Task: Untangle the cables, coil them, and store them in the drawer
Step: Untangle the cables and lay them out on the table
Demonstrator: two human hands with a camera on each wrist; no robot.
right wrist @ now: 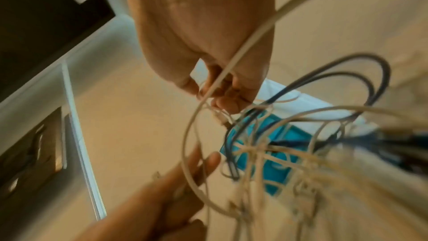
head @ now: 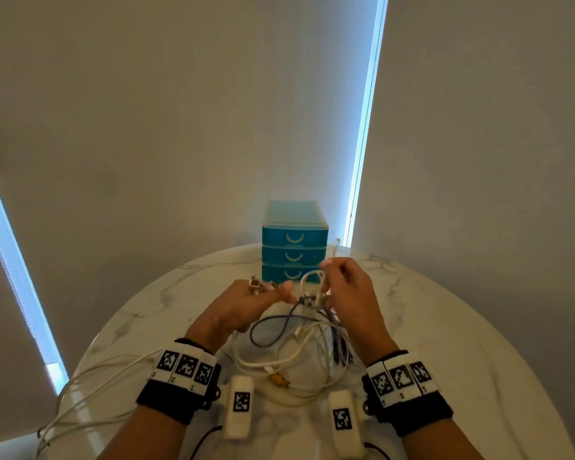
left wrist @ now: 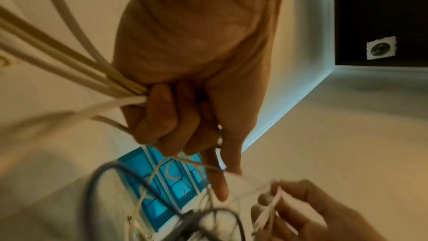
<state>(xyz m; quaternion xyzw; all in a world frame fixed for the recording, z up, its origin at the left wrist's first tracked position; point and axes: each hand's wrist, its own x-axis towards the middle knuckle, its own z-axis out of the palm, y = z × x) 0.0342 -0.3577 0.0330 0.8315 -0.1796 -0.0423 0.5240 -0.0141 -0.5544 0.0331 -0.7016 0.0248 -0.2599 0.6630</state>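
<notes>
A tangle of white cables (head: 299,356) and one dark purple cable (head: 273,330) hangs between my hands above the marble table (head: 445,327). My left hand (head: 256,300) grips a bundle of white cables (left wrist: 69,72) in curled fingers, index finger stretched out. My right hand (head: 339,287) pinches a thin white cable loop (head: 312,280) at its top, seen in the right wrist view as fingertips (right wrist: 222,96) closed on the strand. The teal three-drawer unit (head: 294,247) stands behind the hands, all drawers closed.
White cable strands (head: 80,403) trail over the table's left front edge. A small yellow-brown connector (head: 279,380) lies in the cable pile near me. Walls and bright window strips surround the round table.
</notes>
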